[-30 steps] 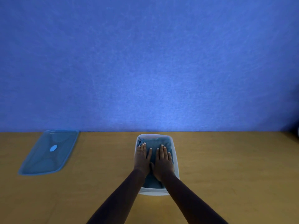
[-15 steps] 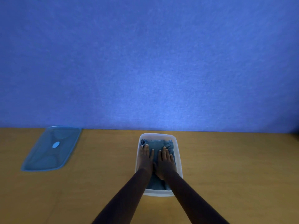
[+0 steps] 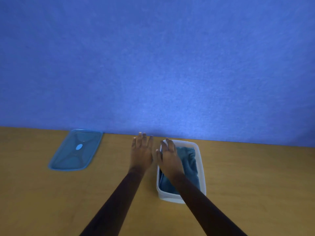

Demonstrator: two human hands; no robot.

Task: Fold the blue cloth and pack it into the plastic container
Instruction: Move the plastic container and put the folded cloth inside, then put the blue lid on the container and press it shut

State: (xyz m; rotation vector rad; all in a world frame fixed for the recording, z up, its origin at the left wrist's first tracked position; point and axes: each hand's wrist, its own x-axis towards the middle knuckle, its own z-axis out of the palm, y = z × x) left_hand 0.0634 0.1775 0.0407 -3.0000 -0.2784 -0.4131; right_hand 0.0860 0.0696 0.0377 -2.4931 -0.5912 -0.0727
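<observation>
The folded blue cloth point(image 3: 189, 166) lies inside the white plastic container point(image 3: 201, 160) on the wooden table, right of centre. My right hand point(image 3: 168, 155) hovers flat over the container's left side, fingers apart, holding nothing. My left hand point(image 3: 141, 150) is out of the container, over the bare table to its left, fingers spread and empty. My right forearm hides the near left part of the cloth.
The blue translucent lid point(image 3: 76, 149) lies flat at the back left of the table point(image 3: 51, 201). A blue wall panel point(image 3: 153, 65) stands directly behind the table's far edge.
Both hands have lifted off the cloth and shifted left. My left hand has left the container and is over the table. The view has panned left.
</observation>
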